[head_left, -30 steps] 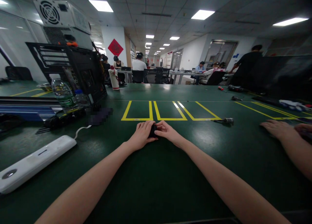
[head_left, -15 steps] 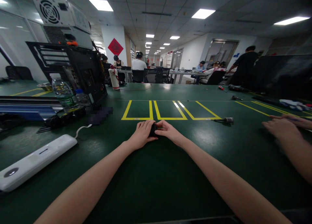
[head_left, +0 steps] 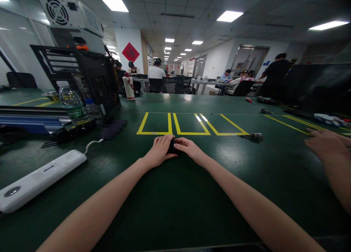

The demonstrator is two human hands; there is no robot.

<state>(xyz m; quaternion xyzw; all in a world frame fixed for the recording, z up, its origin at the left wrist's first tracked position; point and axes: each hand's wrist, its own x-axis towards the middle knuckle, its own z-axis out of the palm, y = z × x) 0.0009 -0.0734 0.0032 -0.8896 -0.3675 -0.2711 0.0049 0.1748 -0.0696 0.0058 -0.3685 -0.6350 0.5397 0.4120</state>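
Observation:
Close to the middle of the green table [head_left: 175,193], my left hand [head_left: 159,150] is closed round a small black object [head_left: 172,146]. From the other side, the fingers of my right hand [head_left: 189,148] pinch the same object. My fingers cover most of it, so its kind cannot be made out. Just beyond my hands, yellow tape outlines [head_left: 189,133] mark the tabletop. To their right lies a metal tool with a thin shaft [head_left: 255,136].
At left are a white device with a cord [head_left: 44,179], a plastic bottle [head_left: 70,102] and a black computer case [head_left: 95,83] under a power supply [head_left: 68,12]. A white cylinder [head_left: 128,86] stands farther back. Another person's hands [head_left: 326,144] are at the right edge.
My hands stay almost in place on the black object, with the right fingers shifted very slightly. The other person's hands at the right have moved a little to the right.

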